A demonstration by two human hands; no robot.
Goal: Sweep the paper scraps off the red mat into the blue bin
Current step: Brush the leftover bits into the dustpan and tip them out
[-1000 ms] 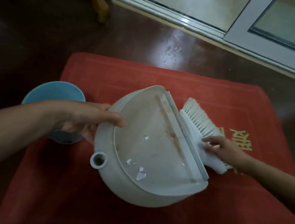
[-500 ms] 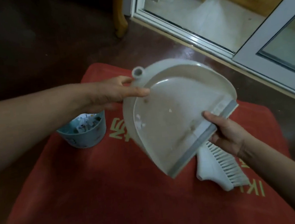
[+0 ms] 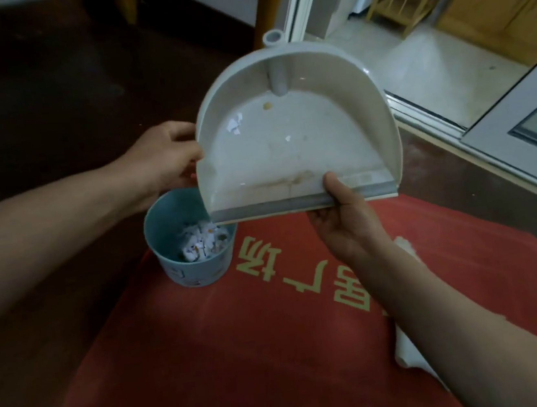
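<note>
White paper scraps [image 3: 235, 125] cling inside the grey dustpan [image 3: 288, 153], and many more lie in the blue bin [image 3: 198, 274] at the left corner of the red mat [image 3: 245, 358]. The pan is held in the air, the left end of its lip over the bin. The left hand [image 3: 166, 156] grips its left wall; the right hand [image 3: 347, 224] pinches the lip, thumb on top. A white brush [image 3: 405, 352] lies on the mat beneath the right forearm.
</note>
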